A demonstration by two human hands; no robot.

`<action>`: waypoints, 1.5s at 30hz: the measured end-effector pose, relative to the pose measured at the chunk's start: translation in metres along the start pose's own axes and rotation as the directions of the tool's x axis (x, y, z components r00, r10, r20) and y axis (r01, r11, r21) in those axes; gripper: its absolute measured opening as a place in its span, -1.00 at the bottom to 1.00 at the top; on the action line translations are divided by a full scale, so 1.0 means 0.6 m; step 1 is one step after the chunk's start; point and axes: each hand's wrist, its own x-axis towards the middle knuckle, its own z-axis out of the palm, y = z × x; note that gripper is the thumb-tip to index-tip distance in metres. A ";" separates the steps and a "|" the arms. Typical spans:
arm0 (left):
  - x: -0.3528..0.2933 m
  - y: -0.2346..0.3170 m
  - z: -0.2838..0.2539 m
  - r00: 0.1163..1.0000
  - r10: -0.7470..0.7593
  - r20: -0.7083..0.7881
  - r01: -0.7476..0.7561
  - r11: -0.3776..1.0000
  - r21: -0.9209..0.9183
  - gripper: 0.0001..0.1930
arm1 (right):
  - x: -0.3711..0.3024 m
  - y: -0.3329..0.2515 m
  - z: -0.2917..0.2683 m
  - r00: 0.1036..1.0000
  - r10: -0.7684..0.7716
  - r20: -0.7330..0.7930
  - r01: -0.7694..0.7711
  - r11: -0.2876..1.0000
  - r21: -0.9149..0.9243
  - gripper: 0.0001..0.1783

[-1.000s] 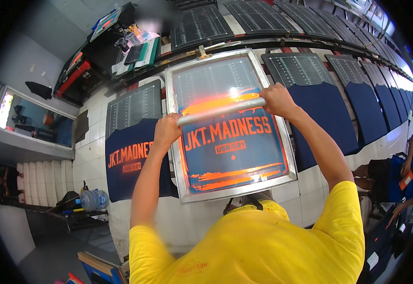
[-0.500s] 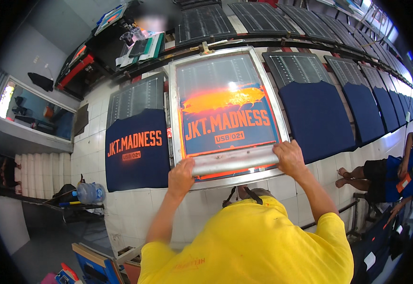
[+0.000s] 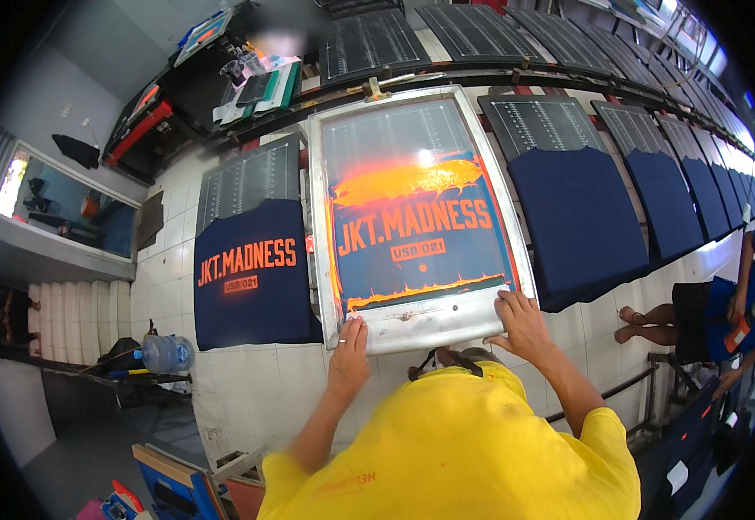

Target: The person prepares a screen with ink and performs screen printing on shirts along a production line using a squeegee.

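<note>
In front of me a silkscreen frame [image 3: 318, 186] lies over a dark blue shirt on a pallet. Bright orange ink [image 3: 408, 184] forms a thick band across the mesh, with orange lettering below it. A long metal squeegee [image 3: 425, 322] lies across the frame's near end, an orange ink line along its far edge. My left hand [image 3: 349, 357], a ring on one finger, holds its left end with fingers on top. My right hand [image 3: 523, 325] holds the right end, fingers over it and thumb toward me. Left of the frame is a dark blue shirt [image 3: 252, 308] printed in orange.
Dark blue shirts [image 3: 576, 212] without print lie on pallets to the right. Bare black pallets [image 3: 373, 43] line the far side. A water bottle [image 3: 165, 354] stands at left. Another person's legs [image 3: 654, 316] show at right, beside a metal rail [image 3: 650, 394].
Both hands have brought the squeegee nearer to me, to the frame's near end, and tilted it flatter. More of the mesh below the lettering now shows.
</note>
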 end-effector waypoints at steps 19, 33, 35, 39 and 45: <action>0.029 -0.152 0.040 0.788 -0.607 -0.106 0.497 0.728 -0.472 -0.70 | 0.047 0.161 0.143 0.595 0.775 -0.213 -0.452 0.542 0.708 -0.74; 0.040 -0.203 0.032 0.626 -0.745 0.231 0.631 0.311 -0.711 -0.70 | 0.073 0.155 0.129 0.558 0.827 -0.069 -0.479 0.388 0.787 -0.74; 0.055 -0.186 0.012 0.589 -0.742 0.321 0.643 0.189 -0.742 -0.70 | 0.073 0.155 0.133 0.539 0.839 -0.068 -0.492 0.380 0.784 -0.75; 0.056 -0.192 0.005 0.577 -0.727 0.372 0.668 0.157 -0.728 -0.71 | 0.077 0.163 0.134 0.543 0.834 -0.097 -0.481 0.403 0.779 -0.75; 0.053 -0.201 0.007 0.562 -0.732 0.385 0.663 0.120 -0.739 -0.70 | 0.075 0.164 0.137 0.540 0.835 -0.106 -0.485 0.413 0.771 -0.73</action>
